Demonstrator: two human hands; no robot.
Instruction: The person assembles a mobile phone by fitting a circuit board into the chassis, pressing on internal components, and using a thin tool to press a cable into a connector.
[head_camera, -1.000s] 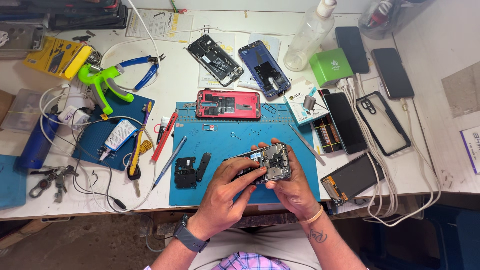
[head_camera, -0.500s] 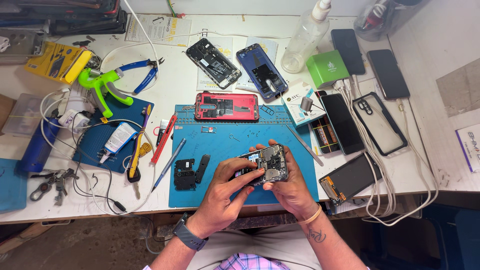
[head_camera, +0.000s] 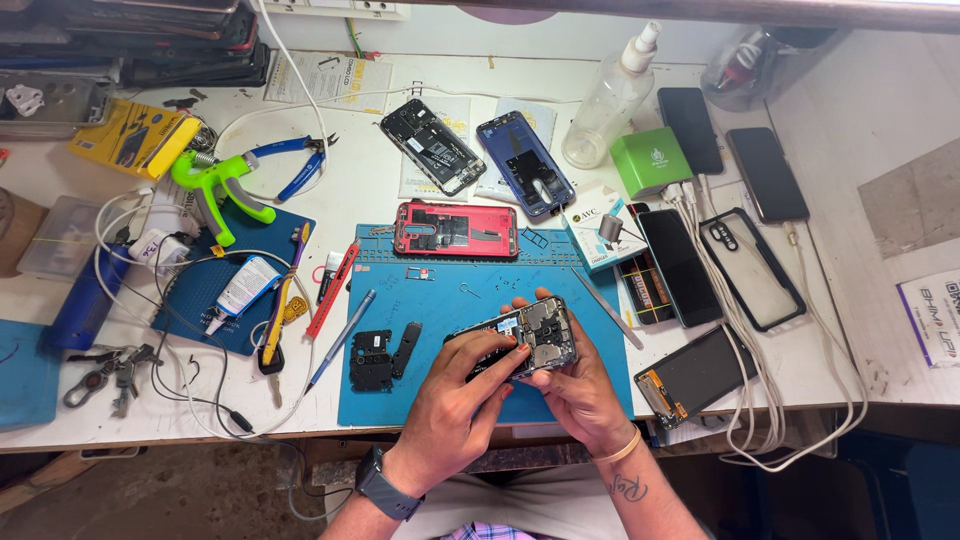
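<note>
Since the earlier frame, both hands have stayed over the blue mat (head_camera: 450, 300) on the tabletop (head_camera: 880, 330). Left hand (head_camera: 455, 405) pinches the opened phone (head_camera: 525, 335) with fingertips on its board; right hand (head_camera: 578, 392) cradles its right edge. Red phone frame (head_camera: 455, 229) lies beyond.

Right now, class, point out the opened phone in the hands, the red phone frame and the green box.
opened phone (head_camera: 530, 335), head view, on its exposed circuit board.
red phone frame (head_camera: 455, 229), head view, on its middle.
green box (head_camera: 650, 160), head view, on its top face.
</note>
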